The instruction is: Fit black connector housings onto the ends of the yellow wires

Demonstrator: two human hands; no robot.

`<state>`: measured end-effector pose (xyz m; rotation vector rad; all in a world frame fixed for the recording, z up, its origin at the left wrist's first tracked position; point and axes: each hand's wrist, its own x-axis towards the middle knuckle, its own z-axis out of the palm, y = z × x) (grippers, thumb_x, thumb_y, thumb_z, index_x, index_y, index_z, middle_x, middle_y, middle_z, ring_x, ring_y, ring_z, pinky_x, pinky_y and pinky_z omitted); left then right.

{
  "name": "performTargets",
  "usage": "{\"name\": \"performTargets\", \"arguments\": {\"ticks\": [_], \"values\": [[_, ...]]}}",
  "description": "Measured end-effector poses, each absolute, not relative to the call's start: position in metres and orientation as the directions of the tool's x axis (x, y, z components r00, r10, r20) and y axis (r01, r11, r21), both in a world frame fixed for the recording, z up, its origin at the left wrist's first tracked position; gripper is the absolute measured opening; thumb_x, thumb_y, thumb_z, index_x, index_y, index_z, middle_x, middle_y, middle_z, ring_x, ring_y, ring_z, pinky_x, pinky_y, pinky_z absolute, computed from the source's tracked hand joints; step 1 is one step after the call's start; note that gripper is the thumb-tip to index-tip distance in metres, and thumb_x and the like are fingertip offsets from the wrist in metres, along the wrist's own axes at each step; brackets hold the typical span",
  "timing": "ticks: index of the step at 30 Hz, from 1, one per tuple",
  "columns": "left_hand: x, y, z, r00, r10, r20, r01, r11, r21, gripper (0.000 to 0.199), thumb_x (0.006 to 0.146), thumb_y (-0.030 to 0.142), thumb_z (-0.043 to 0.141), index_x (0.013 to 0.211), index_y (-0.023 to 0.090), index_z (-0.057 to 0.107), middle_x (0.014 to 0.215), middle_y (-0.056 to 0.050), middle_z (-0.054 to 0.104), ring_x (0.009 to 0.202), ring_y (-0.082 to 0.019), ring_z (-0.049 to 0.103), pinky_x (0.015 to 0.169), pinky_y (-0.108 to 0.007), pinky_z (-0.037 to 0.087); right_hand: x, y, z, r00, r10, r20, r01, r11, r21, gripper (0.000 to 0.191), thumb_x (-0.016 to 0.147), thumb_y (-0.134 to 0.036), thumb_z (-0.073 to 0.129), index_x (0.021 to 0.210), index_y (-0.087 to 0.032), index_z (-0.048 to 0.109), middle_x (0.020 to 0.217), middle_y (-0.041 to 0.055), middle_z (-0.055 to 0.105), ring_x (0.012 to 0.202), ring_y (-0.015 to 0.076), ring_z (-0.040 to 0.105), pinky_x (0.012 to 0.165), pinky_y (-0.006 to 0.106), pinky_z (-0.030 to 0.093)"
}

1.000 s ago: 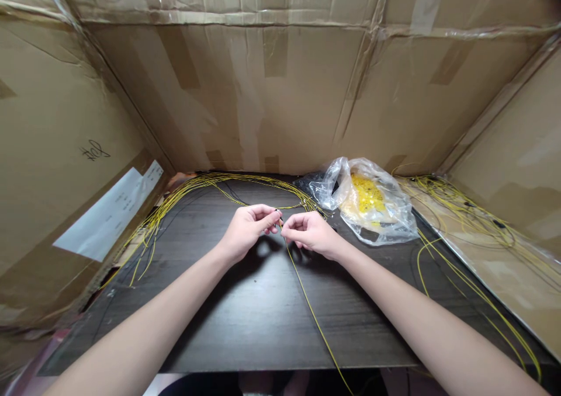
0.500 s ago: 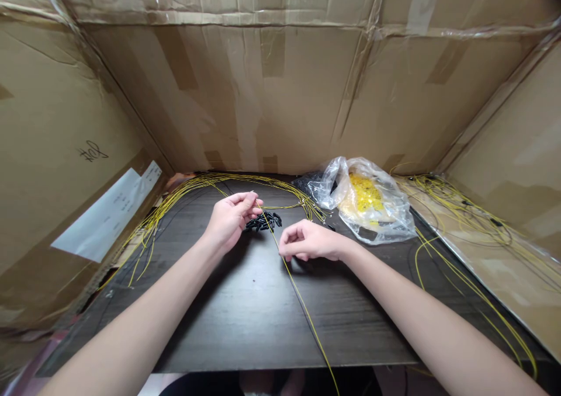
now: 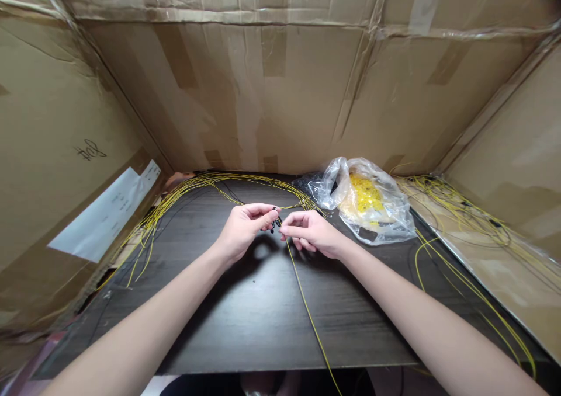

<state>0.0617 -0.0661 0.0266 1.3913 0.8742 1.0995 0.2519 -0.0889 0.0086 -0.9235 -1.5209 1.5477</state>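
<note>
My left hand (image 3: 249,228) is closed in a pinch over the middle of the dark table (image 3: 245,326), with a small black part (image 3: 275,209) at its thumb and fingertip. Just to the right, almost touching, my right hand (image 3: 313,232) pinches a thin yellow wire (image 3: 307,305) near its upper end. From those fingers the wire runs down past the table's front edge. Small black pieces (image 3: 277,223) show in the gap between the hands; my left hand hides most of that pile. The wire's tip is too small to make out.
A bundle of yellow wires (image 3: 197,181) curves along the back and left. At the back right lies a clear plastic bag (image 3: 394,223) with small yellow pieces (image 3: 366,191). More yellow wires (image 3: 464,203) lie on cardboard at right. Cardboard walls (image 3: 307,92) enclose the table.
My left hand has let go of the wire's upper end and moved right and down to the black pieces. My right hand has risen slightly, now gripping the wire near its end.
</note>
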Motion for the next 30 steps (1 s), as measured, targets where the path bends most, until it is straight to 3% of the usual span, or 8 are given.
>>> {"name": "performTargets", "arguments": {"ticks": [9,15,22,25,30], "values": [[0.059,-0.066,0.027,0.338,0.935,0.110,-0.025,-0.108,0.994,0.044,0.074,0.037,0.077,0.114,0.019,0.070,0.085,-0.004,0.068,0.065,-0.011,0.055,0.063,-0.024,0.046,0.252,-0.085,0.007,-0.366,0.930,0.036,-0.100,0.000,-0.995,0.024,0.075,-0.036,0.069,0.080,-0.015,0.060,0.068,0.0036,0.070,0.040,0.0071,0.050,0.029,0.015,0.025],[0.058,-0.065,0.026,0.331,0.942,0.057,0.049,-0.078,0.996,0.038,0.079,0.043,0.072,0.105,0.016,0.072,0.086,-0.007,0.068,0.066,-0.011,0.056,0.060,-0.023,0.043,0.257,-0.083,0.018,-0.198,0.974,0.111,-0.069,0.099,-0.993,0.018,0.074,-0.030,0.067,0.074,-0.015,0.058,0.068,0.0045,0.069,0.043,0.0061,0.046,0.033,0.016,0.028],[0.058,-0.064,0.026,0.264,0.963,0.064,0.070,-0.086,0.994,0.034,0.077,0.046,0.073,0.089,0.014,0.075,0.078,-0.006,0.067,0.063,-0.010,0.054,0.059,-0.023,0.042,0.286,-0.093,0.076,-0.078,0.971,0.227,-0.017,0.226,-0.974,0.015,0.077,-0.028,0.065,0.077,-0.016,0.057,0.066,0.0058,0.069,0.046,0.0089,0.054,0.037,0.019,0.034],[0.058,-0.062,0.026,0.229,0.971,0.070,0.059,-0.085,0.995,0.034,0.077,0.046,0.073,0.086,0.014,0.075,0.074,-0.005,0.065,0.061,-0.009,0.052,0.057,-0.022,0.040,0.310,-0.106,0.109,0.007,0.956,0.292,-0.001,0.292,-0.956,0.009,0.077,-0.024,0.064,0.078,-0.016,0.059,0.056,0.0015,0.061,0.047,0.0099,0.055,0.040,0.020,0.036],[0.059,-0.063,0.026,0.230,0.972,0.052,0.057,-0.067,0.996,0.034,0.079,0.047,0.071,0.086,0.014,0.075,0.073,-0.005,0.065,0.062,-0.009,0.052,0.059,-0.021,0.041,0.374,-0.132,0.151,0.233,0.912,0.337,0.143,0.311,-0.940,0.007,0.077,-0.021,0.068,0.079,-0.016,0.063,0.045,-0.0066,0.038,0.040,0.0071,0.040,0.041,0.022,0.031]]}}
